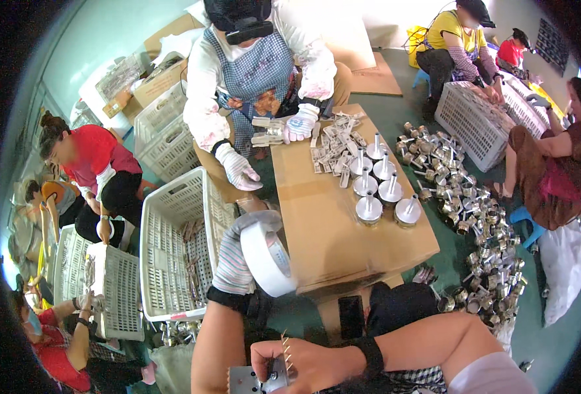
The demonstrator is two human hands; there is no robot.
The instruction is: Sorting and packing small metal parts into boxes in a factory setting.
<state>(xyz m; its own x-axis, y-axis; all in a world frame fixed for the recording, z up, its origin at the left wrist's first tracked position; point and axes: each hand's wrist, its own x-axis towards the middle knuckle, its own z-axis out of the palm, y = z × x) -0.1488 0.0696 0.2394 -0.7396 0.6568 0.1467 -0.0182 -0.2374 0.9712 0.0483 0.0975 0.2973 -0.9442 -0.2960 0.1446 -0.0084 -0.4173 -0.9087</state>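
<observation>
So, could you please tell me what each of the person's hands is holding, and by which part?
The left hand, gloved, holds a roll of white tape by its outer rim. The right hand, bare, grips a metal tape dispenser near its toothed cutting edge.

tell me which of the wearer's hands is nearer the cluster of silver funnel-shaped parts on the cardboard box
Left. The gloved left hand, holding a roll of white tape, is beside the box, nearer the silver funnel-shaped parts. The bare right hand is low, gripping a tape dispenser.
</observation>
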